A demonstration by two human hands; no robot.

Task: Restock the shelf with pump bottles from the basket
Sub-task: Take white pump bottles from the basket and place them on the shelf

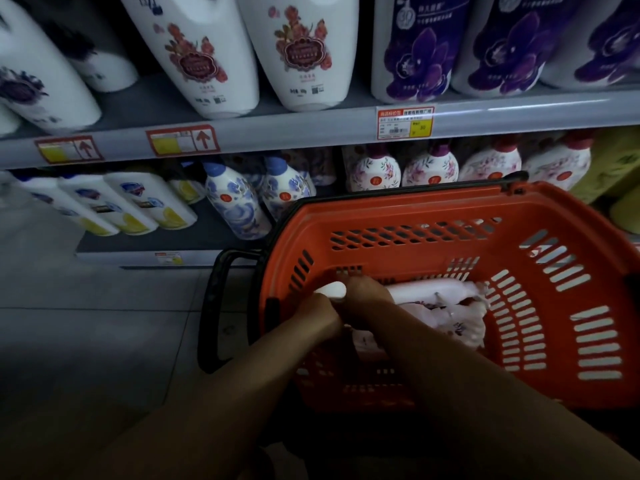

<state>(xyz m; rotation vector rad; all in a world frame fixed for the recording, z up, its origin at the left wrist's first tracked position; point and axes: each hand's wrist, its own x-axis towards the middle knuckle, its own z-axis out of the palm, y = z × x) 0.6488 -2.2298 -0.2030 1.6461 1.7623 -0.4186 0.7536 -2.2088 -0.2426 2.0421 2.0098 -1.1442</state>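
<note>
Dim shop aisle, grey tiled floor (104,323), two shelf levels of bottles rising behind an orange shopping basket (433,209) with a black handle (214,306).

Picking-up step under way: reaching into the basket with both hands. Left hand (320,315) curling down at the near-left corner; right hand (363,294) closing over the white pump head (332,291) of a pale pink pump bottle (446,292) lying on its side. Right grip looking clenched round the pump neck; left grip curled too, but on what, impossible to tell in the gloom.

Lying in the basket: pink floral pump bottles (460,323), at least two, overlapping, exact count unclear.

Next move, by judgement: lifting the bottle clear of the basket wall, turning it upright, carrying it to the matching row of pink floral pump bottles (429,168) on the lower shelf (145,259), just behind the basket rim. Needing a firm hold on the body, not only the pump.

Counting on the lower shelf: four pink floral bottles showing, two blue-patterned bottles (235,202) in front, three white bottles with yellow (138,206). Upper shelf (277,133): two white rose-label bottles (301,50), three purple orchid bottles (415,53), three price tags along the rail.
</note>
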